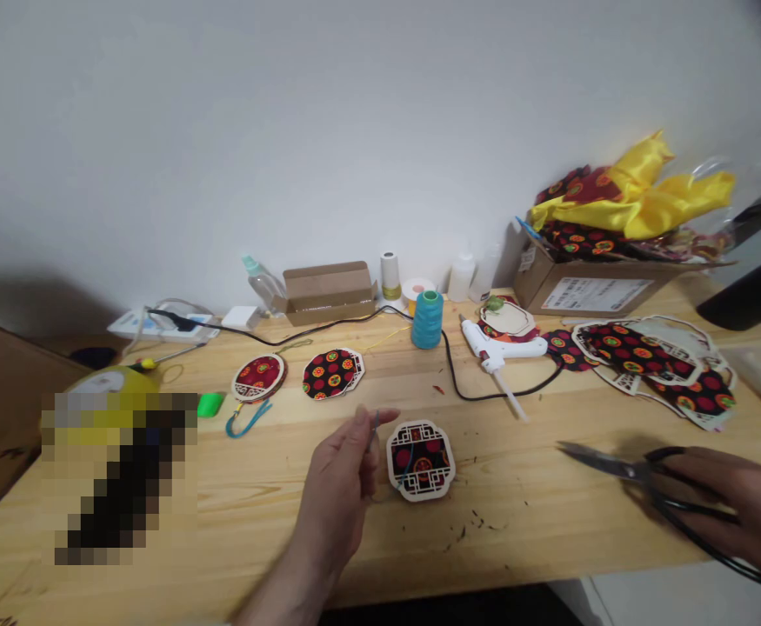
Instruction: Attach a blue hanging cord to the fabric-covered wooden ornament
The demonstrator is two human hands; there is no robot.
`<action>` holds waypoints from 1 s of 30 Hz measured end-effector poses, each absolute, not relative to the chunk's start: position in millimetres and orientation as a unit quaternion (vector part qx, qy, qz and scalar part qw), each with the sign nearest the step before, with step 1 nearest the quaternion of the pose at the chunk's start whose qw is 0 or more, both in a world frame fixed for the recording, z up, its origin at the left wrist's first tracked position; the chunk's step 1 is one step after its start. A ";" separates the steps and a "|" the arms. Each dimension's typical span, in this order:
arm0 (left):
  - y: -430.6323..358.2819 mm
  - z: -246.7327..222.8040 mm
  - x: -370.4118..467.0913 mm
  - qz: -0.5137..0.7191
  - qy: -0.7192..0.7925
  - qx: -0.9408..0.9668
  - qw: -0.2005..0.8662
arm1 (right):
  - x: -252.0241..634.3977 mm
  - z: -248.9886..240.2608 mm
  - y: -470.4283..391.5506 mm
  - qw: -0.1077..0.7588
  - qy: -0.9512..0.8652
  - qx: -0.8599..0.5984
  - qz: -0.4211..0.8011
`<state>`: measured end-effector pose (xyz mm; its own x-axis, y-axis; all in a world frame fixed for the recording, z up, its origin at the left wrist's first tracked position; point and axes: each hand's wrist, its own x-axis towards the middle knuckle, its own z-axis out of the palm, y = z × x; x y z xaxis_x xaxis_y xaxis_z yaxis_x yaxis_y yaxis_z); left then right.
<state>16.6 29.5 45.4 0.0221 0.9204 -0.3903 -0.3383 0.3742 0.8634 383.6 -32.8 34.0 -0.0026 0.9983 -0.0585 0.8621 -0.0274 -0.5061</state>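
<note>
My left hand [344, 474] is closed in a pinch on a thin strand of bluish thread [376, 423], just left of a wooden lattice ornament [421, 461]. The ornament lies flat, backed with dark fabric in a red and orange pattern, and a bit of teal thread crosses its left side. At the right, my right hand [738, 504] has its fingers in the handles of black-handled scissors [605, 462]. Their blades point left, over the table. Farther back stands a cone of teal thread [427, 322].
A white glue gun [501, 348] trails a black cable across the wooden table [256, 522]. Fabric-backed pieces [333, 374] lie behind my left hand, with more [654, 356] at the right. A cardboard box [589, 283] holds yellow cloth. Dark scraps [471, 526] litter the front.
</note>
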 end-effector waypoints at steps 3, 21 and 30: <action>30.0 48.3 18.2 0.472 0.481 0.242 0.698 | 396.8 34.1 -30.8 0.097 -0.684 -0.700 0.178; 14.6 46.2 26.6 0.444 0.449 0.266 0.728 | 160.2 49.0 24.9 0.379 -0.462 -0.464 0.654; 14.6 42.7 25.9 0.402 0.462 0.321 0.723 | 166.4 54.2 28.2 0.415 -0.450 -0.507 0.606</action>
<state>25.9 14.6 42.7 0.2504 0.8774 -0.4092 -0.2846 0.4707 0.8351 166.4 28.2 54.2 -0.1408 0.9602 -0.2414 -0.0470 -0.2500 -0.9671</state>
